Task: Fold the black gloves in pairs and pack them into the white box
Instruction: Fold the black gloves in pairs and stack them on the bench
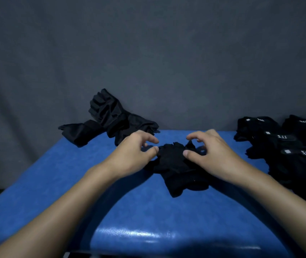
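Head view: I see the blue table under both arms. Right of the right fingers sits a stack of tagged gloves; beyond the left fingers, a heap of loose ones. The gloves lie crumpled between both hands. The right hand pinches them, thumb under arched index. The left hand is curled, thumb touching their edge, grip unclear.
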### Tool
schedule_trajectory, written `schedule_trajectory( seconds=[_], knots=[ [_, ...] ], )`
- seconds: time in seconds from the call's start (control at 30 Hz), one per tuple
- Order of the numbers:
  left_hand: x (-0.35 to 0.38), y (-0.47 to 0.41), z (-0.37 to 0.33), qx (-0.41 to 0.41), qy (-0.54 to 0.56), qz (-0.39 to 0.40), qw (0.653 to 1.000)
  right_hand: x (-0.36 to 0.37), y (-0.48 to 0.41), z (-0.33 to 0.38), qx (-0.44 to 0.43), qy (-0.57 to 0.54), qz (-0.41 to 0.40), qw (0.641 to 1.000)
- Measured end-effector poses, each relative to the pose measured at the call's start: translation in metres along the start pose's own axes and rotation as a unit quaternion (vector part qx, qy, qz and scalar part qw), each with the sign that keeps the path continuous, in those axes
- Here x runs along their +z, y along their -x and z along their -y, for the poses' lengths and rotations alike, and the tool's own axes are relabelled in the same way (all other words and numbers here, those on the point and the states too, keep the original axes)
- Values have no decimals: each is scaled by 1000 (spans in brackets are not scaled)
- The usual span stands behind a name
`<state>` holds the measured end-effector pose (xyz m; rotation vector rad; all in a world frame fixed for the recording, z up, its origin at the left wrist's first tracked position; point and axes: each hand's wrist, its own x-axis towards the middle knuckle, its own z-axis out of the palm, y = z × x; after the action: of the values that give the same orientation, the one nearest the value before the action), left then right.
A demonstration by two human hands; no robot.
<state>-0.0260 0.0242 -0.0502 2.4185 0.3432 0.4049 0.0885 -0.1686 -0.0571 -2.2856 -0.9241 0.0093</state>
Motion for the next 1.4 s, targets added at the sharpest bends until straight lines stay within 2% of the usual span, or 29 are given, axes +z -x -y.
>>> schedule_trajectory(
  seconds=[0.1,0.2,0.3,0.47,0.63,0.77,0.83,0.93,1.03,1.17,1.4],
  knots=[
    [5,2,-3,46,-26,21,998,-8,7,2,-62,-29,31,997],
    [13,3,0,57,-61,49,995,-16,18,4,-88,-68,151,982],
    [13,5,2,66,-119,63,989,-16,25,-2,-106,-12,208,972],
    [13,10,-4,72,-259,79,960,-19,29,-6,-134,4,180,974],
    [16,12,-8,68,-262,76,960,-21,30,-11,-126,-23,192,973],
    [15,15,-14,82,-198,37,976,-12,24,-11,-114,-90,57,988],
    [14,16,-17,77,-193,43,977,-6,21,-12,-96,-78,30,992],
    [15,20,-16,60,-235,89,966,2,19,-19,-66,-46,75,994],
    [15,21,-13,53,-247,111,961,2,20,-20,-55,39,125,990],
    [15,18,-11,66,-252,118,958,-2,20,-12,-57,120,132,982],
    [17,14,-11,91,-234,95,963,-2,21,-14,-73,119,131,982]
  ],
)
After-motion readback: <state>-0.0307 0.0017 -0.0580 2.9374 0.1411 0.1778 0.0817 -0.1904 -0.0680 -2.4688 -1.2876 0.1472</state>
